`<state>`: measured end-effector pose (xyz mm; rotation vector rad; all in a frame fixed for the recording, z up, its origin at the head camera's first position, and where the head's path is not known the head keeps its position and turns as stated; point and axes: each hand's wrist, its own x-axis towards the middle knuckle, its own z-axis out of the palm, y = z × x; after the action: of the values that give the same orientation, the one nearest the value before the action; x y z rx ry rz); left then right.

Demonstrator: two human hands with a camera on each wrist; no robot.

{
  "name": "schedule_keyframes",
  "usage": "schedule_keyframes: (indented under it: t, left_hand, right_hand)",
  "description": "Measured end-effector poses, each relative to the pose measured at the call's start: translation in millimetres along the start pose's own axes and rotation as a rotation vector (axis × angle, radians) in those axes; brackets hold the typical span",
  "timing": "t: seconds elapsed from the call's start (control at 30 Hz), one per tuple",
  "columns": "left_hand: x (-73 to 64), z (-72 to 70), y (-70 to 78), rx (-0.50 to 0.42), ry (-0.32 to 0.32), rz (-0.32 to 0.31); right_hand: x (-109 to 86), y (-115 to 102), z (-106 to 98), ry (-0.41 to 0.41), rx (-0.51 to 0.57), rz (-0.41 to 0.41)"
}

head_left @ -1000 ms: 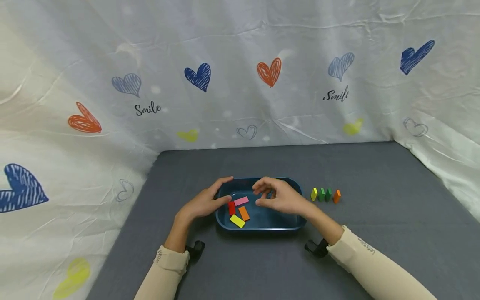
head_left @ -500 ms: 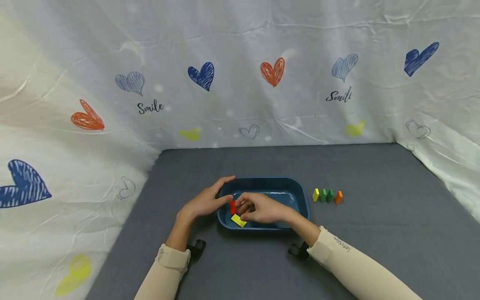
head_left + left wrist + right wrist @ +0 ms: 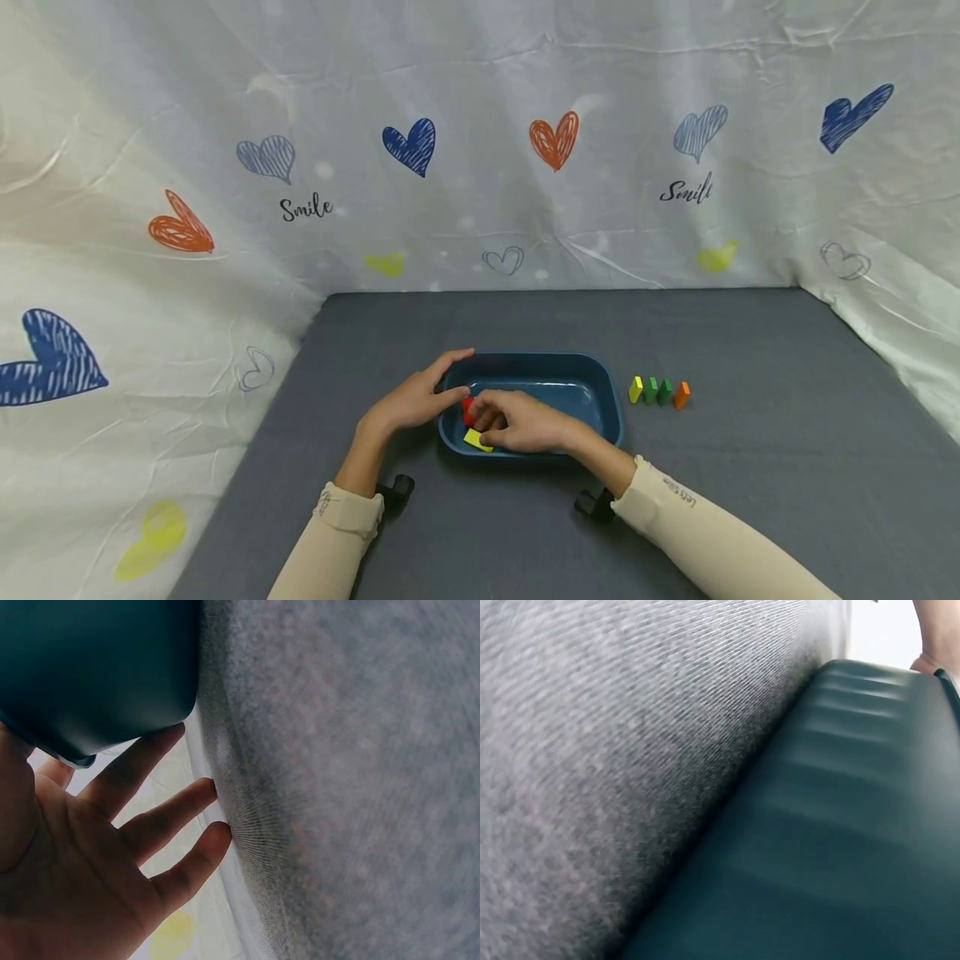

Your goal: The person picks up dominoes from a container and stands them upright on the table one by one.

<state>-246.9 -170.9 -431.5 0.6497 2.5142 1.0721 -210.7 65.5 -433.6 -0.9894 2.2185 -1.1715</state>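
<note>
A dark blue tray (image 3: 540,457) sits on the table. My left hand (image 3: 416,400) rests against its left end, thumb over the rim and index finger along the far left corner. In the left wrist view, the left hand's fingers (image 3: 169,817) are spread and nearly straight beside the tray's outer wall. My right hand (image 3: 525,423) reaches into the tray's left half, fingers bent downward; whether it pinches a block I cannot tell. By its fingertips lie a red block (image 3: 468,410) and a yellow block (image 3: 477,440). The hand hides the tray floor under it.
Right of the tray stand a yellow block (image 3: 636,389), two green blocks (image 3: 657,392) and an orange block (image 3: 682,395), upright in a row. A grey cloth covers the table (image 3: 480,533). Behind and at the left hangs a white curtain (image 3: 465,100) printed with hearts.
My right hand has moved left and down inside the tray, over the spot where a pink and an orange block showed. The left hand keeps its place at the tray; the view has shifted slightly.
</note>
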Motion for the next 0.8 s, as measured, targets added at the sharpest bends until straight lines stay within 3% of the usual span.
schedule_keyframes:
  t: [0.47,0.8]
  left_hand:
    - [-0.5,0.9,-0.5,0.017,0.016,-0.002]
    - [0.7,2.2,-1.3,0.012,0.017,-0.021]
  right_hand:
    - [-3.0,-8.0,0.3,-0.11,-0.008,0.028]
    - [-9.5,-4.1,-7.0,-0.109,0.192,0.151]
